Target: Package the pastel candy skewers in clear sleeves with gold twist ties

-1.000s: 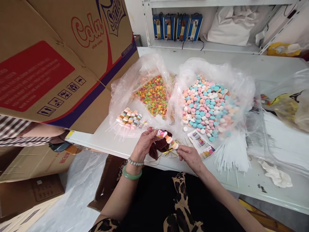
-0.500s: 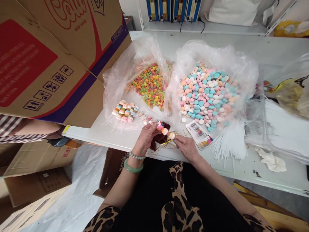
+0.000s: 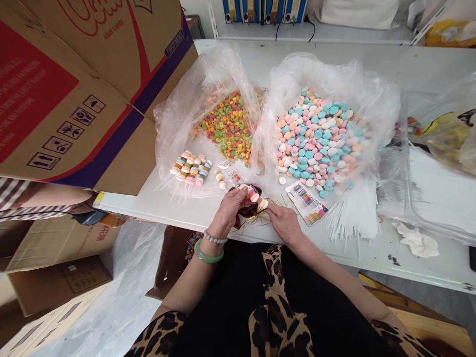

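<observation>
My left hand [image 3: 231,204] is closed on a candy skewer [image 3: 257,197] above dark brown wrapping [image 3: 245,210] near the table's front edge. At the skewer's right end, the fingers of my right hand [image 3: 284,222] are pinched together; what they grip is too small to make out. Thin golden ties [image 3: 260,215] lie beneath and between the hands. Finished-looking candy sticks [image 3: 191,167] sit in a group to the left. A short candy piece [image 3: 220,179] and a printed packet [image 3: 235,174] lie just beyond my left hand. Another printed packet [image 3: 307,202] is right of my right hand.
Open plastic bags hold ring candies [image 3: 234,126] and pastel round candies [image 3: 316,141]. White sticks [image 3: 353,215], crumpled tissue [image 3: 415,240] and a clear tub [image 3: 412,208] are at the right. A large carton [image 3: 122,129] stands left; a person's arm [image 3: 55,194] shows below it.
The skewer has shifted slightly within my hands. The printed packet and short candy piece beyond my left hand show more fully. The whole view has moved slightly.
</observation>
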### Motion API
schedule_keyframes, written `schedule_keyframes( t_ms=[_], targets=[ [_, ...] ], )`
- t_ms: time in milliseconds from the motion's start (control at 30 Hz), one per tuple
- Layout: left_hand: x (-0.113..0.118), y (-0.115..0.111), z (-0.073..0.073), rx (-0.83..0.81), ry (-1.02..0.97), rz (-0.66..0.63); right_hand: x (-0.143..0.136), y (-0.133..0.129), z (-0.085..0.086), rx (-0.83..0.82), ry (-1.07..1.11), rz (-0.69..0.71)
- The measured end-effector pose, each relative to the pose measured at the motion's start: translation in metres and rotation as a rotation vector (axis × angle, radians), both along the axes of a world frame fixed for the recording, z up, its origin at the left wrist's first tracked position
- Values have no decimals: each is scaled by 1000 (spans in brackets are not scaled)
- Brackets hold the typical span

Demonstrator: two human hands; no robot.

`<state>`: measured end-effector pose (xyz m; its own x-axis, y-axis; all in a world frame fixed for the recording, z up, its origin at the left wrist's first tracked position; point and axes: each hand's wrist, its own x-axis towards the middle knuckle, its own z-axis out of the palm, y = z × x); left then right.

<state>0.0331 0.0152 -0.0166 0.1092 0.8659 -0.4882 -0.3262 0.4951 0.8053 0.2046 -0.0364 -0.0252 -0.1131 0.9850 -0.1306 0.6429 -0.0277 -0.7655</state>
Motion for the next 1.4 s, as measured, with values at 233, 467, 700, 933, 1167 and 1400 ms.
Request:
schedule_keyframes(
  t_ms=[233,467,700,933,1167,1400],
  targets=[
    [7,-7,-2,-4,27,-18,4,-5,-4,362,-585,89],
    [14,-11,-3,-32,-134,-83,-1,6,11,-75,146,13],
    [17,-9,-1,77,-117,77,-3,14,6,-835,994,-132],
    [30,-17,-8,54,-122,-5,-11,21,1,-810,1119,-172],
    [10,-3,-7,2,-180,46,-10,14,3,-440,882,-278],
    [9,6,2,29,-221,81,-10,15,-2,-324,793,-173]
  ],
)
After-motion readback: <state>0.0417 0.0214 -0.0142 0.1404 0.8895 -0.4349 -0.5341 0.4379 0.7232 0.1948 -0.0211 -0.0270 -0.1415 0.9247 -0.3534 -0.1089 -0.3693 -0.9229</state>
